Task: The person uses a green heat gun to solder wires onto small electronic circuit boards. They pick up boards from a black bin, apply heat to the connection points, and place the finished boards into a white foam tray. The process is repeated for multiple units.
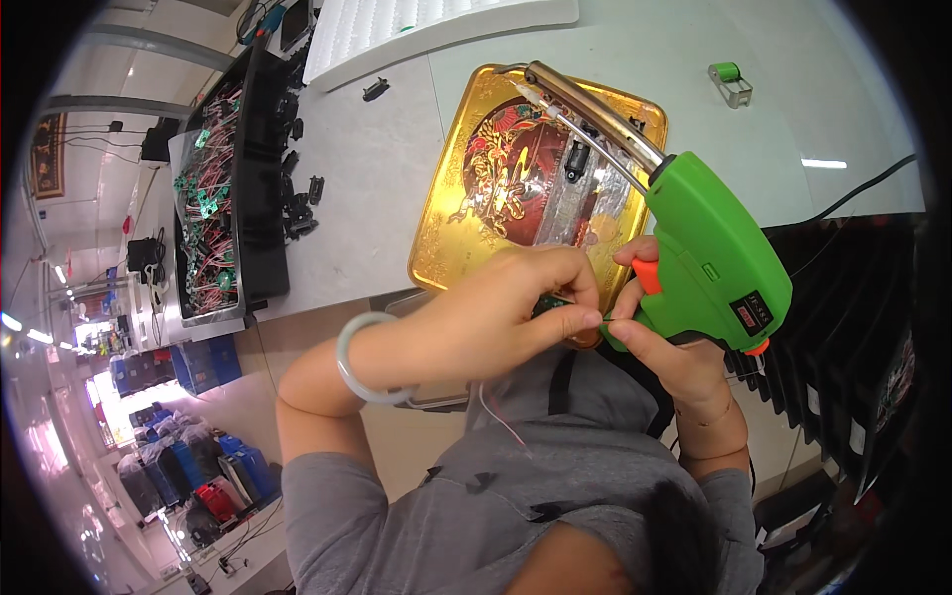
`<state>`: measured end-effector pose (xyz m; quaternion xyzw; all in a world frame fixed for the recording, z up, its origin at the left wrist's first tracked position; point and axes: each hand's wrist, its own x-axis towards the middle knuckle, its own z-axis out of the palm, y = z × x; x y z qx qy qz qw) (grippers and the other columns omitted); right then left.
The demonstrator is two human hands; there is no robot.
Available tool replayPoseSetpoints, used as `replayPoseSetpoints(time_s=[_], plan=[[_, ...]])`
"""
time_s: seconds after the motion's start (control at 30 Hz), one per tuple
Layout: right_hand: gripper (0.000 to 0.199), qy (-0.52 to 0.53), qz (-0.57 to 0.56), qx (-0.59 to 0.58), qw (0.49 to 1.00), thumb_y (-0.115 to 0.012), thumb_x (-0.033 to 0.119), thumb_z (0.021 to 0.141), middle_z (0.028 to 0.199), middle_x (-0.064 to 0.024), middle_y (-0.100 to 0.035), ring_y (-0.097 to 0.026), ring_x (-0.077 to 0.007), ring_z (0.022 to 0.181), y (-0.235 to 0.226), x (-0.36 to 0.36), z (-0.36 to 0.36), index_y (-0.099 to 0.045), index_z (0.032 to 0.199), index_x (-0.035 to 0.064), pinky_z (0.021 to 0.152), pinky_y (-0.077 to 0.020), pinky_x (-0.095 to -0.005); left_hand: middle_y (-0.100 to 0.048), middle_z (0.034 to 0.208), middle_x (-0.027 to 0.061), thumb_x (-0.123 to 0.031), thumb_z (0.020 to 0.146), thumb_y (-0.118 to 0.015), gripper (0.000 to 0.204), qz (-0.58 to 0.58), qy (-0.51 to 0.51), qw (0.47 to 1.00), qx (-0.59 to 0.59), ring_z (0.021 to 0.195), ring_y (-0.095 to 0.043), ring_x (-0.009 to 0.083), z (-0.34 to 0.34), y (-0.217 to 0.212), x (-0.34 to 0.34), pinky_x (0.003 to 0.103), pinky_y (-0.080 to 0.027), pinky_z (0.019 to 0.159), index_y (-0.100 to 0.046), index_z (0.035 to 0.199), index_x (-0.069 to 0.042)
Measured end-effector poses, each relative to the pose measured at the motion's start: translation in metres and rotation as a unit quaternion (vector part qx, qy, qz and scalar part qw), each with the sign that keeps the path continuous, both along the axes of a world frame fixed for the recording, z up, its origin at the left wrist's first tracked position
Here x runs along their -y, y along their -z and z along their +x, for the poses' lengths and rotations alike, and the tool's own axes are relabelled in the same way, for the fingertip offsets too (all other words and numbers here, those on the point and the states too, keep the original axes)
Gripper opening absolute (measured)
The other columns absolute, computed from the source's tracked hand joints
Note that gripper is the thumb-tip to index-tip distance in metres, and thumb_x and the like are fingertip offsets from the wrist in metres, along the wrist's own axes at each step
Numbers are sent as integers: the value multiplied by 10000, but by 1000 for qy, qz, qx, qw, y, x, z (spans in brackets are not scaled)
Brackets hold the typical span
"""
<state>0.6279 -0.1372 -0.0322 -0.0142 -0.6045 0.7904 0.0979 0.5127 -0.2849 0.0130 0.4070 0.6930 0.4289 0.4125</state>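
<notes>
Closest to the body, the left hand [496, 312], with a pale bangle [369, 359] on its wrist, was closed in a pinch on a small green circuit board [557, 305], held just in front of the grey shirt, thin pink wires [501, 415] trailing down from it. Touching it from the right, the right hand [666, 342] was wrapped shut around the grip of a green soldering gun [716, 256], one finger lying by the orange trigger [647, 276]; its thumb and fingertip also met the board, so both hands steadied the same small piece. To do this well, I judged, the board should stay pinched by its edges, fingers clear of the hot metal, and the gun kept from swinging while the wires were sorted. On the gun's side, beyond the right hand, sat a small dark rectangular label [752, 313] with red marking. The gun's long metal barrel [593, 109] reached away over a gold tin tray [448, 223] with a red ornamental centre, lying on the grey desk [367, 178] just past the hands. Further left of the left hand stood a black bin [260, 198] heaped with green boards and red wires. Farthest off lay a white ribbed tray [397, 30], and, beyond the right hand, a small green roller in a metal clip [730, 81].
</notes>
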Motion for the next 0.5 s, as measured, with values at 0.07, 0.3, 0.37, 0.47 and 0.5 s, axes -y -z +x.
replayPoseSetpoints(time_s=[0.07, 0.3, 0.37, 0.47, 0.5], plan=[[509, -5, 0, 6, 1000, -632, -52, 634, 1038, -158, -460, -510, -105, 673, 1, 1, -2, -408, 1089, -19, 600, -433, -207, -550, 736, 43, -98, 754, -586, 85, -30, 38, 999, -12, 687, -531, 124, -9, -5, -4, 259, -414, 647, -541, 768, -27], [430, 126, 0, 41, 991, -598, -42, 652, 991, -134, -502, -505, -99, 640, 11, -3, -6, -442, 1053, -51, 551, -422, -200, -566, 679, 59, -186, 734, -614, 183, -96, 169, 978, -73, 657, -529, 133, -45, -4, -29, 257, -409, 607, -551, 715, -16], [432, 166, 4, 5, 986, -597, -56, 638, 1012, -163, -490, -497, -99, 616, 19, -8, -8, -441, 1040, -65, 520, -420, -196, -577, 696, 51, -182, 733, -613, 186, -97, 185, 971, -114, 664, -531, 119, -55, 1, -30, 253, -412, 614, -556, 728, -5], [484, 135, -106, -49, 984, -553, 45, 717, 1092, -206, -439, -479, -124, 703, 41, -25, -2, -354, 1144, -63, 612, -437, -231, -549, 657, 6, -249, 752, -601, 192, -156, 118, 980, -27, 620, -497, 75, -86, 23, -22, 207, -388, 565, -605, 776, -58], [510, 126, -141, -39, 981, -522, 113, 752, 1144, -206, -397, -456, -142, 774, 50, -33, 2, -310, 1186, -52, 673, -428, -251, -537, 660, -2, -209, 774, -586, 170, -142, 121, 982, 1, 621, -481, 72, -99, 22, -21, 211, -390, 567, -571, 757, -41]])
